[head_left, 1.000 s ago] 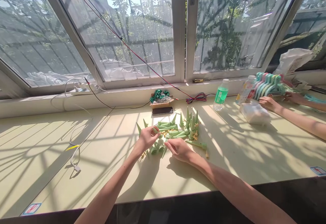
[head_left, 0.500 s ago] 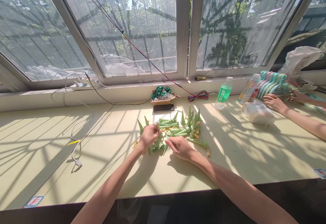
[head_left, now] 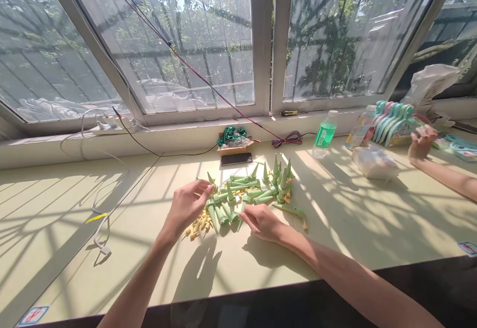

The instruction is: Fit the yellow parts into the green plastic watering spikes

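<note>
A cluster of green plastic spikes (head_left: 242, 185) lies on the pale yellow table, some standing point up, others on their sides. My left hand (head_left: 188, 204) is over the left part of the cluster, thumb and fingers curved with a gap between them and nothing visible inside. Small yellow plastic pieces (head_left: 203, 223) are heaped just below it. At the cluster's near edge, my right hand (head_left: 263, 221) pinches a green spike (head_left: 241, 222), partly hidden by the fingers. Right of this hand lies one spike with a yellow end (head_left: 292, 209).
Behind the cluster are a dark phone (head_left: 236, 159) and a small box with green cord (head_left: 234, 148). A green-labelled bottle (head_left: 325, 134), a white packet (head_left: 374, 161) and pastel hangers (head_left: 391, 124) stand to the right, beside another person's hand (head_left: 423, 144). A white cable (head_left: 100, 238) lies left.
My left hand has let go of a spike, which now stands in the cluster, and moved left with its fingers opening. My right hand stays put. The other person's hand lifted from the hangers.
</note>
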`<state>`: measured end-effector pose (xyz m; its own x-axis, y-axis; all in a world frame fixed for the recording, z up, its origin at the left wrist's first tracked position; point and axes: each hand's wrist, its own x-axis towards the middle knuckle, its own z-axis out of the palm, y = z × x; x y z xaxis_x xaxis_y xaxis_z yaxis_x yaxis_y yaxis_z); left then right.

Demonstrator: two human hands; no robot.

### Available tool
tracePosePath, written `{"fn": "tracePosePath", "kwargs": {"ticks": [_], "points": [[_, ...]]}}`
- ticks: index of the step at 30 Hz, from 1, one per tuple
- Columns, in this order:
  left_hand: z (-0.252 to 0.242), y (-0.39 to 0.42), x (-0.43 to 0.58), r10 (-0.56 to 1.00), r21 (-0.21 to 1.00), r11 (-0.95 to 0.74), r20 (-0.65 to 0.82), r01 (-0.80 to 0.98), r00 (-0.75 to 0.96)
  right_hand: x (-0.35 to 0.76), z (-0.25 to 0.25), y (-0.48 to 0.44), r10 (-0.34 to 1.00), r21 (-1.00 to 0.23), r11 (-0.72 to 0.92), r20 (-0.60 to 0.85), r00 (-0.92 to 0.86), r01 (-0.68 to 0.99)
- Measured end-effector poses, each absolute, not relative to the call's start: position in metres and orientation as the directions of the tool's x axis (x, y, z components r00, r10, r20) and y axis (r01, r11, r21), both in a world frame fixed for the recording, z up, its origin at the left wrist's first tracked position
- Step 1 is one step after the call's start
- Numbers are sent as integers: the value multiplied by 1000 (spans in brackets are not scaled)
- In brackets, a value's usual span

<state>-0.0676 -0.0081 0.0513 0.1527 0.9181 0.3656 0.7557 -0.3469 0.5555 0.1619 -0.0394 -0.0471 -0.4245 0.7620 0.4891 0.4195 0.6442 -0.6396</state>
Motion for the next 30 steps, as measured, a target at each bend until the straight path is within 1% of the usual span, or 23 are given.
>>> {"fn": "tracePosePath", "kwargs": {"ticks": [3,4,6,9,11,12,16,19,30], "points": [[75,28,-97,901,576,-251,432,778,-29,158,-47,-45,735,-605,670,455,-503,431],[80,45,-105,900,579,-232,433,782,-54,157,-48,-47,717,-596,685,447,-536,420],[84,83,-115,930,530,-199,367,824,-11,155,-49,-49,683,-581,714,452,-574,391],[72,138,-114,982,467,-183,122,865,142,152,-52,-52,670,-584,721,453,-588,372],[56,167,-106,964,466,-244,25,851,263,152,-53,-54,673,-584,716,432,-600,383],[46,180,-101,959,466,-254,8,848,283,152,-53,-55,680,-587,709,423,-598,391],[14,218,-84,952,467,-269,-7,842,308,151,-51,-59,673,-602,705,403,-620,375],[1,235,-81,951,460,-275,-1,844,310,151,-49,-61,676,-628,693,394,-622,355],[-17,235,-82,925,424,-362,51,830,377,154,-44,-66,693,-666,645,302,-655,375]]}}
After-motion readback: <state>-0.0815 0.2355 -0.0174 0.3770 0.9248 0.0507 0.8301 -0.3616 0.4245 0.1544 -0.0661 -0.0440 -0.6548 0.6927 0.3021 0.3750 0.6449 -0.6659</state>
